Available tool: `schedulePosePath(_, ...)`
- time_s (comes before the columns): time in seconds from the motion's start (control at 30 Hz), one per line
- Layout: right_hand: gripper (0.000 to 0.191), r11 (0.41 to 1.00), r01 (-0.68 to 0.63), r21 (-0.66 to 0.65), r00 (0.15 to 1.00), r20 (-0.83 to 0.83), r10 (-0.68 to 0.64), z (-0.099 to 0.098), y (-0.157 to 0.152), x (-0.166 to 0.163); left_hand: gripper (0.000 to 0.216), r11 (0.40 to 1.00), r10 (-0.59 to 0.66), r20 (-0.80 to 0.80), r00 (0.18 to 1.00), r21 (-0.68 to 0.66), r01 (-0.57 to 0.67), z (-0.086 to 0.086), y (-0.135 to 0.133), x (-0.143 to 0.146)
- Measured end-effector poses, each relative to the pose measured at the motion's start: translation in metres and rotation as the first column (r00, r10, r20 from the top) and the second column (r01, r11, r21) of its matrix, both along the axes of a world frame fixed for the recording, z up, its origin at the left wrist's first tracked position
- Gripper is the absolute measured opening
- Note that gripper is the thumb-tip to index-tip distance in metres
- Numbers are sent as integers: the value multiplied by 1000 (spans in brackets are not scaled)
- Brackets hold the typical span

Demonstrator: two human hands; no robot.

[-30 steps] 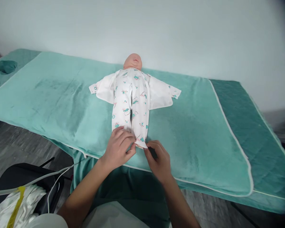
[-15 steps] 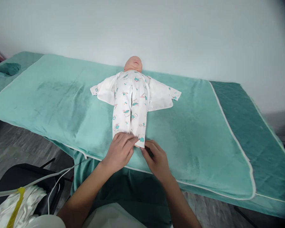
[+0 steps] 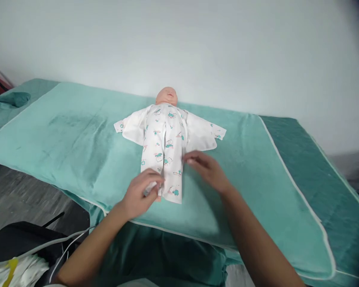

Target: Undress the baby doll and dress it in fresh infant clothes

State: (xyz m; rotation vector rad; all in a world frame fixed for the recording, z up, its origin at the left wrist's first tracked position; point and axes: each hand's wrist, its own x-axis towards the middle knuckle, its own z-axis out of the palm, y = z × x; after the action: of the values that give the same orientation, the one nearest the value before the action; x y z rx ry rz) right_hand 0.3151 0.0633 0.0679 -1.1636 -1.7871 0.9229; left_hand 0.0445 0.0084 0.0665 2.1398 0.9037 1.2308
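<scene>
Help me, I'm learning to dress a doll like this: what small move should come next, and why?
Probably lay the right hand flat on the printed trousers to steady them. The left hand pinches one leg's cuff, while the right hand hovers open, blurred, beside the other leg, holding nothing. The doll lies face up on the teal blanket.

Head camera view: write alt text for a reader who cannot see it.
A baby doll in a white sleepsuit lies face-up on a teal blanket. The left hand grips one leg cuff; the right hand is open beside the other.
</scene>
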Motion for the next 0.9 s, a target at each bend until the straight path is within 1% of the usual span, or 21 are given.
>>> schedulePosePath(0.03, 26, 993, 116, 16, 992, -56, -115, 1, 24, -4, 22, 998, 63, 10, 998, 10, -64, 2, 19, -2)
schedulePosePath(0.07, 23, 973, 227, 41, 969, -112, -221, 1, 50, -9, 20, 990, 139, 9, 990, 16, -139, 4, 42, -2)
schedulePosePath(0.1, 19, 941, 328, 82, 936, -167, -311, 1, 77, -15, 18, 978, 207, 7, 978, 16, -207, 6, 69, -2)
schedulePosePath(0.13, 16, 911, 393, 128, 909, -205, -363, 0, 104, -21, 18, 965, 262, -6, 965, -2, -262, 8, 98, 0)
schedulePosePath(0.2, 15, 877, 443, 186, 888, -230, -399, -2, 152, -31, 18, 941, 338, -39, 940, -8, -338, 11, 157, 6)
schedulePosePath(0.23, 15, 876, 444, 187, 889, -216, -405, -4, 172, -34, 18, 934, 356, -67, 932, -15, -358, 13, 185, 11)
schedulePosePath(0.27, 16, 886, 432, 170, 895, -198, -399, -6, 188, -36, 19, 933, 348, -99, 932, -56, -355, 14, 210, 14)
schedulePosePath(0.3, 18, 899, 414, 145, 904, -180, -388, -9, 199, -36, 20, 926, 352, -124, 928, -102, -364, 16, 232, 18)
schedulePosePath(0.37, 22, 922, 377, 89, 920, -145, -363, -14, 213, -32, 21, 931, 291, -216, 932, -159, -328, 20, 263, 21)
schedulePosePath(0.4, 24, 928, 367, 65, 925, -131, -357, -16, 215, -29, 22, 936, 248, -252, 935, -188, -299, 21, 273, 21)
schedulePosePath(0.47, 25, 933, 359, 21, 929, -102, -355, -19, 218, -21, 25, 934, 166, -284, 944, -261, -243, 24, 284, 16)
schedulePosePath(0.53, 24, 943, 333, -20, 936, -112, -333, -20, 218, -15, 29, 912, 119, -262, 958, -353, -210, 27, 287, 9)
schedulePosePath(0.6, 24, 959, 281, -33, 948, -149, -282, -19, 218, -11, 32, 893, 41, -238, 970, -426, -142, 30, 288, 0)
schedulePosePath(0.67, 26, 977, 210, -29, 963, -167, -212, -17, 218, -11, 33, 892, -59, -225, 972, -450, -50, 31, 290, -7)
schedulePosePath(0.7, 26, 984, 177, -28, 970, -165, -179, -15, 217, -12, 32, 898, -87, -220, 972, -439, -19, 31, 291, -9)
schedulePosePath(0.73, 25, 989, 148, -23, 976, -161, -150, -14, 216, -12, 31, 909, -90, -211, 973, -416, -6, 30, 292, -9)
schedulePosePath(0.8, 24, 992, 127, 4, 979, -162, -125, -14, 216, -15, 29, 934, -33, -175, 984, -355, -32, 24, 295, -7)
schedulePosePath(0.83, 24, 989, 149, 25, 976, -166, -143, -15, 216, -16, 27, 943, 14, -152, 988, -328, -64, 20, 296, -4)
schedulePosePath(0.9, 22, 966, 248, 66, 958, -167, -235, -20, 219, -18, 23, 947, 128, -118, 985, -279, -157, 11, 299, 4)
